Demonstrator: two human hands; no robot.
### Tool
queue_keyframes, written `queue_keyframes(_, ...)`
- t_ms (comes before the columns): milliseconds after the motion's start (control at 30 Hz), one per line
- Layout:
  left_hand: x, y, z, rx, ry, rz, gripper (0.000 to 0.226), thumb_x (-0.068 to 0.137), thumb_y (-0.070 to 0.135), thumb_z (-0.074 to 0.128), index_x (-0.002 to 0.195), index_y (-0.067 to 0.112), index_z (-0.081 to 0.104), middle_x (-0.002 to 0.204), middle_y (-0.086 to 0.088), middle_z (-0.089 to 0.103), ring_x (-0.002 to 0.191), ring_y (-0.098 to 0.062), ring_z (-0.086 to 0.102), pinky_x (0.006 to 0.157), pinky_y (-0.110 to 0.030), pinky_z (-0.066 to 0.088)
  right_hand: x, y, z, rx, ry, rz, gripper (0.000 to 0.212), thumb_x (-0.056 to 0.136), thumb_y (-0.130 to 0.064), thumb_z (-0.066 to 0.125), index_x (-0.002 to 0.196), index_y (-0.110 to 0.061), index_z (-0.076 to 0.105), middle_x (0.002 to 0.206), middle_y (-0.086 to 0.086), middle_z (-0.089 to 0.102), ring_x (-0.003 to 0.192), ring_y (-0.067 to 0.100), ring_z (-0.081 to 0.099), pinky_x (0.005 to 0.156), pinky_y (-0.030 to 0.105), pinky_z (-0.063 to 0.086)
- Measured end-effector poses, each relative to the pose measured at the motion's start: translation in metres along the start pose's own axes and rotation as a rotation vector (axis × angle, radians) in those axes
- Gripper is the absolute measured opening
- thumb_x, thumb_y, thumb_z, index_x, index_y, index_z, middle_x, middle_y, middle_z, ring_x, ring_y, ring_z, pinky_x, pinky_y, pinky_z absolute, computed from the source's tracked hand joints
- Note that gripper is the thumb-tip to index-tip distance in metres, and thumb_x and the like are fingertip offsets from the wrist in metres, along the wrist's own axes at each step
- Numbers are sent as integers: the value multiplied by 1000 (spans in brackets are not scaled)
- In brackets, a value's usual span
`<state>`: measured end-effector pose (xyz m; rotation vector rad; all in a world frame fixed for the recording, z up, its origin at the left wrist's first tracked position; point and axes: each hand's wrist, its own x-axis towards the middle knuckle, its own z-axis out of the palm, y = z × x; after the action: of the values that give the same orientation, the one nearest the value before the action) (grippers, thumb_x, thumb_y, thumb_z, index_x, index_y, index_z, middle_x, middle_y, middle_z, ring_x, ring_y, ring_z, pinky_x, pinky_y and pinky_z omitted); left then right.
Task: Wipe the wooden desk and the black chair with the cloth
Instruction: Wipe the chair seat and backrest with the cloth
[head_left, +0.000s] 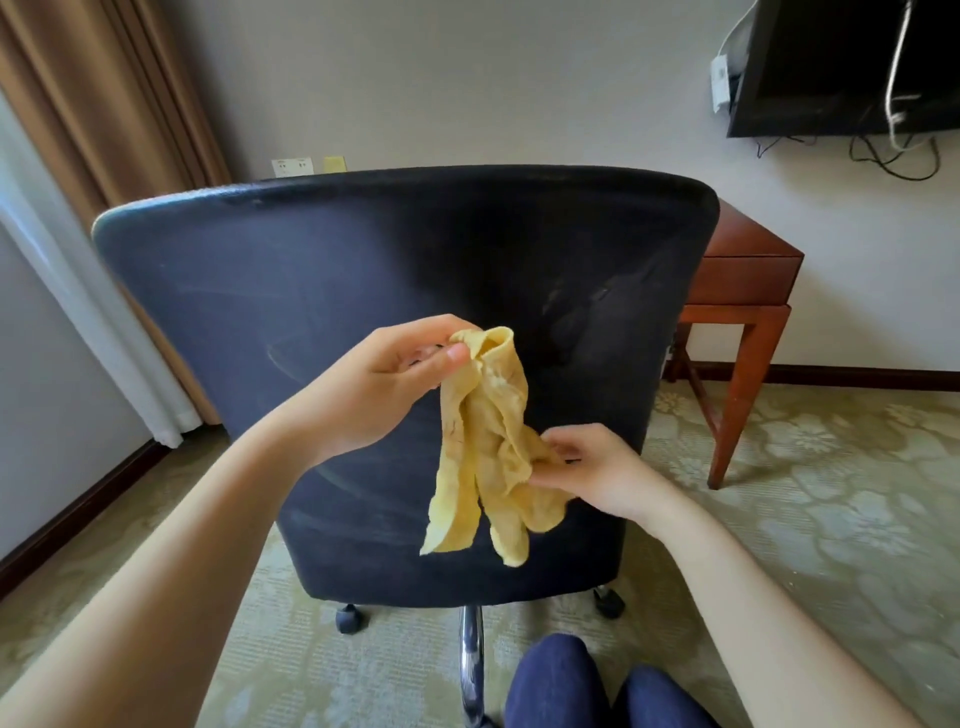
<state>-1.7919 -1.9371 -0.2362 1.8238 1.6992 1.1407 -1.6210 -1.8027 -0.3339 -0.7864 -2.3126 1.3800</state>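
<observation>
Up front, head cam: left hand (387, 382) pinches the top of the yellow cloth (485, 447) w/ thumb and fingers. Cloth hangs down from it. Right hand (592, 470), lower, grips the cloth's side. Black chair (363, 270) back sits just behind both hands. Wooden desk (748, 291) is far right, past the chair.

One black chair (363, 312) fills the centre, with two castors (347, 618) visible under it and one chrome leg (471, 670); one yellow cloth (483, 447) hangs in front of it, pinched by two hands, left (384, 384) and right (597, 467). One wooden surface (748, 291) at 3 o'clock, one dark screen (841, 62) at 1 o'clock, two wall plates (292, 167) at 11 o'clock, and two knees in blue (556, 686) at 6 o'clock.
</observation>
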Motion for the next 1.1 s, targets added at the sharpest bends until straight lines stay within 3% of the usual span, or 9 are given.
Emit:
queue_keyframes(167, -8, -21, -7, -73, 293, -193, 24, 98, 23, 48, 91, 27, 71, 81, -7, 71, 74, -24, 69, 69, -30, 59, 7, -1, -5, 17, 295, 132, 26, 77, -38, 73, 81, -14, 66, 83, 3, 69, 82, 20, 66, 72, 39, 58)
queue_keyframes(300, -10, -36, 13, -155, 450, -401, 27, 93, 11, 50, 89, 21, 75, 71, -4, 72, 64, -15, 70, 61, -26, 57, 5, 0, 6, 356, 223, 252, 13, 83, -18, 70, 96, -17, 67, 95, 6, 71, 85, 19, 69, 66, 34, 60)
queue_keyframes(467, -6, -31, 50, 65, 488, -339, 26, 95, 13, 51, 106, 22, 72, 86, 1, 71, 74, -14, 70, 69, -27, 58, -5, -7, 23, 987, 97, 129, 22, 93, -7, 54, 110, -8, 67, 107, 12, 70, 99, 20, 68, 76, 26, 57)
queue_keyframes(633, -1, -8, 79, 115, 542, -192, 20, 91, 17, 59, 99, 30, 72, 89, 4, 69, 70, -10, 65, 68, -23, 55, -18, -16, 31, 746, 48, -108, 31, 86, -36, 59, 116, -29, 65, 115, 1, 67, 110, 14, 62, 88, 29, 47)
queue_keyframes(733, 4, 6, 80, 69, 588, -164, 15, 85, 17, 67, 98, 24, 72, 86, 8, 70, 67, -5, 64, 64, -18, 54, -23, -14, 36, 757, 100, -156, 46, 77, -38, 71, 121, -40, 59, 132, -2, 56, 120, 15, 55, 99, 39, 44)
queue_keyframes(867, 13, 18, 83, 156, 335, -123, 29, 88, 19, 63, 116, 25, 67, 99, 10, 70, 86, -1, 65, 76, -21, 55, -24, -14, 44, 942, 228, -74, 39, 94, -22, 56, 130, -36, 52, 138, -13, 50, 121, 11, 52, 89, 15, 49)
queue_keyframes(967, 13, 22, 95, 211, -41, -21, 35, 95, 17, 55, 128, 27, 57, 117, 7, 64, 101, -3, 60, 83, -18, 52, -28, -3, 42, 973, 435, -27, 37, 99, -32, 43, 136, -28, 45, 134, -1, 54, 113, 20, 58, 77, 27, 55)
queue_keyframes(1033, 13, 18, 98, 311, -28, 95, 36, 95, 14, 53, 129, 26, 56, 126, 5, 60, 106, 0, 55, 88, -9, 45, -34, 1, 37, 979, 579, -29, 31, 95, -44, 45, 125, -38, 54, 122, -3, 62, 105, 15, 63, 77, 31, 54)
queue_keyframes(1100, 17, 11, 94, 579, 110, 165, 42, 95, 18, 54, 136, 28, 50, 144, 5, 45, 133, -6, 36, 111, -21, 29, -35, -6, 25, 984, 743, -51, 21, 86, -54, 50, 105, -53, 60, 114, -12, 66, 100, 6, 65, 82, 30, 51)
